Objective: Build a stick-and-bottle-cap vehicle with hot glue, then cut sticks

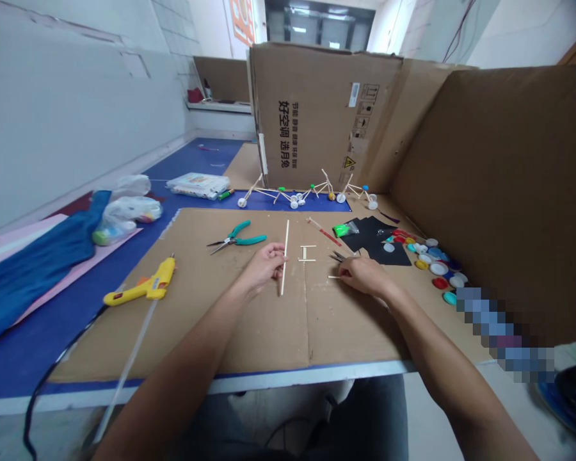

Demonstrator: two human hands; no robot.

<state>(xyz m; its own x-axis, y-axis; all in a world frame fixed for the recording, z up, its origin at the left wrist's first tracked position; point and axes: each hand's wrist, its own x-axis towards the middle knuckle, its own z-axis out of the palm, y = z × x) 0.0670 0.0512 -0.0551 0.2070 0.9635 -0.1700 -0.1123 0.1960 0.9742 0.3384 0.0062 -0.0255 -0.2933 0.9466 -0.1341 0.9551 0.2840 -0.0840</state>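
My left hand (267, 266) pinches a long thin wooden stick (285, 259) standing lengthwise on the cardboard sheet (269, 333). My right hand (362, 275) appears to grip a short wooden stick (333, 276), and its fingers lie just below small black-handled pliers (338, 257). Between the hands lies a small H-shaped piece of glued sticks (306, 253). Left of my left hand are teal-handled pliers (237, 238). Further left sits a yellow hot glue gun (148, 285).
Beyond the sheet stand stick-and-bottle-cap models (307, 194) before a cardboard wall (499, 179). Black sheets (374, 238) and several coloured bottle caps (429, 262) lie right. A blue cloth (38, 256) and plastic bags (125, 214) lie left. The table edge (307, 378) runs in front.
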